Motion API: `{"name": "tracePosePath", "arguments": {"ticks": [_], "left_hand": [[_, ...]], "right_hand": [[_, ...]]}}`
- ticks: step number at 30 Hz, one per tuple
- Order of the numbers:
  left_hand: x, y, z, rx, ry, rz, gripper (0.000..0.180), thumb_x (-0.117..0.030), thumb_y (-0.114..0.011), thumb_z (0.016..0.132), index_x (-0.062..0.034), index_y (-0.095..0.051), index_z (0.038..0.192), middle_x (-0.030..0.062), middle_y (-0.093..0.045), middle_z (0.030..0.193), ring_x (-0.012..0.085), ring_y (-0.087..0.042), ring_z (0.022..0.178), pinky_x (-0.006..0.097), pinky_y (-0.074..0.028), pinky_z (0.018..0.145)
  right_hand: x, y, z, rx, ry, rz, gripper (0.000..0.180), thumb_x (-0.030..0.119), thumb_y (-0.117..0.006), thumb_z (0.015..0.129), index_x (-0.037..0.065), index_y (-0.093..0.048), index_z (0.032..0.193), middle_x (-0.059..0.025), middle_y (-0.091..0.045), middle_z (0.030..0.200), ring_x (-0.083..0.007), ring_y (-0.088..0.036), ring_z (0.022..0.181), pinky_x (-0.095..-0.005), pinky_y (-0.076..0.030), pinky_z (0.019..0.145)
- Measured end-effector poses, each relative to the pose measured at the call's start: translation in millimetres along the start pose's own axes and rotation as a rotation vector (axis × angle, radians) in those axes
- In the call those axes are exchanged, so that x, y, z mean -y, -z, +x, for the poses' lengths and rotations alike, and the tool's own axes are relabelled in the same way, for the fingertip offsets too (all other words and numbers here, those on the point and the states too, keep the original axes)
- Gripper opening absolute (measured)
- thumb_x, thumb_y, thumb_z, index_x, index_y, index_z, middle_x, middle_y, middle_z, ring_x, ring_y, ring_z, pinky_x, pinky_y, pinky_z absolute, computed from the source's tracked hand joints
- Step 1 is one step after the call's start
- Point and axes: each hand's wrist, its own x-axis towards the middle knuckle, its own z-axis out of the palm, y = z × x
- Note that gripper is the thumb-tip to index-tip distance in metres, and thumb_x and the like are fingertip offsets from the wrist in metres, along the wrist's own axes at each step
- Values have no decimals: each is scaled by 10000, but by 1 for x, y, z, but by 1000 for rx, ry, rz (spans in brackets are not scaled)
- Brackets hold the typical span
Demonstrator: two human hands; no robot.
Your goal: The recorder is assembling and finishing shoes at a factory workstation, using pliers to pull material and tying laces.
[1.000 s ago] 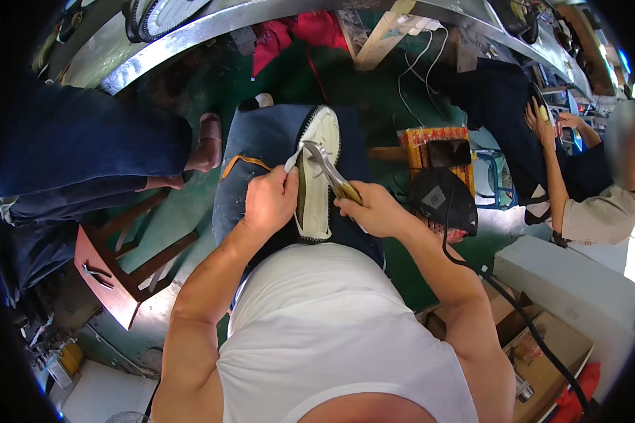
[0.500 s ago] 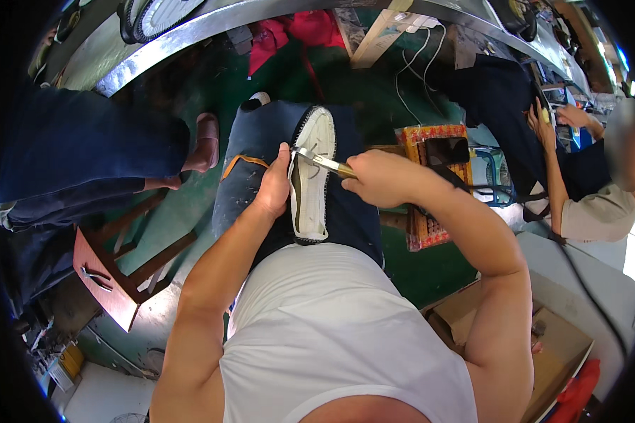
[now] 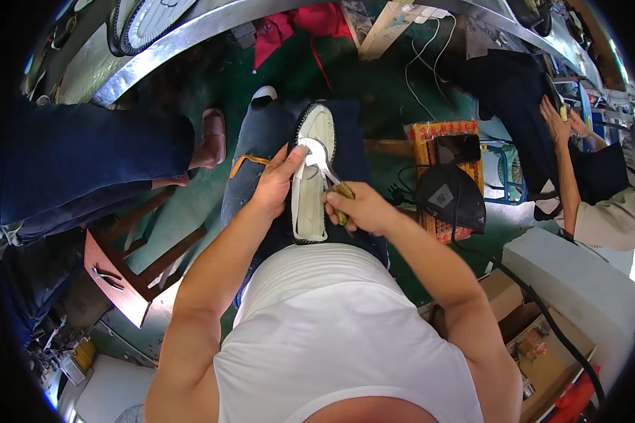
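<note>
A shoe (image 3: pixel 308 208) lies sole side up across my lap, with its off-white underside showing and a black stitched edge around the toe. My left hand (image 3: pixel 274 185) is closed on the shoe's left edge, the thumb near the metal jaws. My right hand (image 3: pixel 363 207) grips the handles of a pair of pincers (image 3: pixel 330 173). Their curved silver head is over the middle of the underside, next to my left thumb. Exactly what the jaws pinch is too small to make out. An orange-brown strap (image 3: pixel 245 163) lies on my left thigh.
A wooden stool (image 3: pixel 123 310) with small pliers (image 3: pixel 109 278) on it stands at left, near another person's legs (image 3: pixel 99 144). At right are a patterned woven seat (image 3: pixel 425 141) holding a black bag (image 3: pixel 450 201), a cardboard box (image 3: pixel 561 345) and a seated co-worker (image 3: pixel 600 218). A metal-edged bench (image 3: pixel 190 46) runs along the far side.
My right hand has come down and nearer my body, swinging the pincers' handles toward me. My right elbow has drawn in, uncovering the black bag. My left hand still holds the shoe.
</note>
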Motion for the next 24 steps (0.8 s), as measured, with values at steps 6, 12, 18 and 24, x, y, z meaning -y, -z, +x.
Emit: {"name": "tracePosePath", "arguments": {"ticks": [6,12,18,24], "left_hand": [[-25,-34,-19,16,-4,59,456,-344,-654,946,-35,-580,1273,57,-666,1090,145,-623,982,308,-502,879],[-36,-43,-11,-58,-16,216,401,-244,-649,924,1,-601,1237,87,-681,1060,159,-647,930,323,-522,844],[-38,-46,-12,-63,53,290,437,-251,-659,907,6,-588,1253,106,-680,1074,181,-657,951,338,-530,839],[-44,-45,-7,-57,107,430,463,-228,-677,892,-8,-553,1281,109,-670,1085,192,-661,961,345,-534,841]], "right_hand": [[-27,17,-7,285,-88,679,285,228,-597,988,-28,-582,1111,-73,-600,878,-110,-553,687,-179,-346,409],[-6,57,-30,304,-59,344,394,179,-601,965,-99,-530,1234,-155,-662,1004,-215,-679,872,-272,-586,549],[49,32,-31,-273,401,-252,373,318,-451,1034,-25,-595,1066,-50,-649,807,-147,-609,640,-272,-464,557],[80,37,-13,-203,243,-743,502,424,-475,1008,-32,-610,845,-180,-654,744,-319,-666,732,-409,-503,696]]}}
